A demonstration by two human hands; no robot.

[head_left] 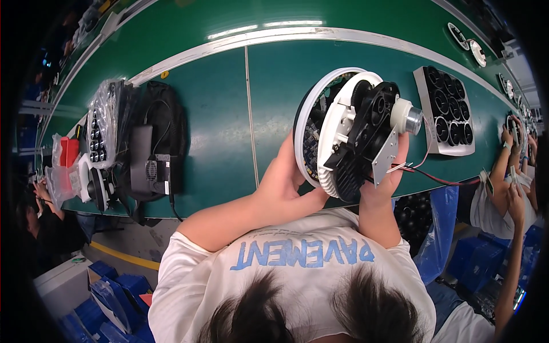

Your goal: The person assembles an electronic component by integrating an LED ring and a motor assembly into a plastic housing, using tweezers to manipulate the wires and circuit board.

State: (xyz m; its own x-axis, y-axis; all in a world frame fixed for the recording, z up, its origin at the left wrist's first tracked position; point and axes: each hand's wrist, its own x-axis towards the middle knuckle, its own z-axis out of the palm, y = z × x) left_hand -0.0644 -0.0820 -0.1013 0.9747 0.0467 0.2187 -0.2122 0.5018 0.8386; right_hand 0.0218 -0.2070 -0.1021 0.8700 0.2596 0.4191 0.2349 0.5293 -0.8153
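The round motor assembly point(361, 134) is what I watch first in the head view, the only one I have. It stands on edge between the two hands, over the near part of the green table point(220, 108); whether its lower rim touches anything I cannot tell. The left hand point(283, 180) grasps the white ring point(306, 97) from its lower left side. The right hand point(384, 182) grips the opposite side, under the metal plate point(385, 158), though I cannot see where all its fingertips land.

My main worry is a tilt. The metal cylinder point(409, 119) juts out to the right and looks heavy; if the right hand loosened, I judge the assembly could roll that way and slip toward the table's near edge. The circuit board point(311, 140) lies exposed inside the ring, so left fingers pressing inward might bend or scratch its small parts.

The red and black wires point(439, 178) trail rightward near the table edge. A snag there, or a quick lift, could tug at their connections. A thin pale lead point(428, 143) loops near the tray point(422, 94) of round black parts; were the assembly swung right, I think lead or cylinder could catch that tray.
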